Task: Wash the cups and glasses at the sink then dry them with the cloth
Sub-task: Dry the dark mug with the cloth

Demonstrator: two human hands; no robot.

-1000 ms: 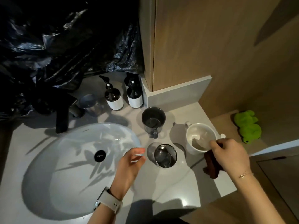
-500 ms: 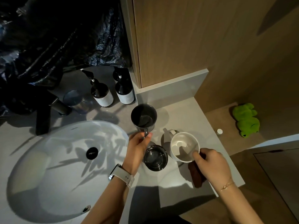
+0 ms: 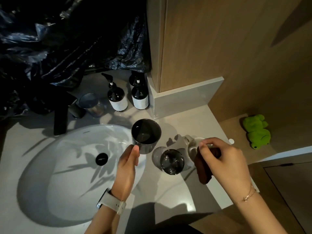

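A dark mug (image 3: 146,134) hangs tilted just above the counter at the sink's right rim; my left hand (image 3: 128,164) grips it by the handle. A dark glass tumbler (image 3: 172,162) stands on the counter beside it. To its right sits a white mug (image 3: 190,146), mostly covered by my right hand (image 3: 222,159). That hand holds a brown cloth (image 3: 204,173) that hangs down to the counter, with thumb and forefinger at the mug's rim.
The white oval sink (image 3: 67,132) with a black drain (image 3: 101,159) and black tap (image 3: 60,119) lies left. Two pump bottles (image 3: 117,98) and a lidded glass (image 3: 91,103) stand behind. Black plastic sheeting (image 3: 67,39) hangs above. A green toy (image 3: 256,130) sits right.
My left hand reached the dark mug, took its handle and lifted it toward the sink. My right hand with the cloth moved over the white mug.
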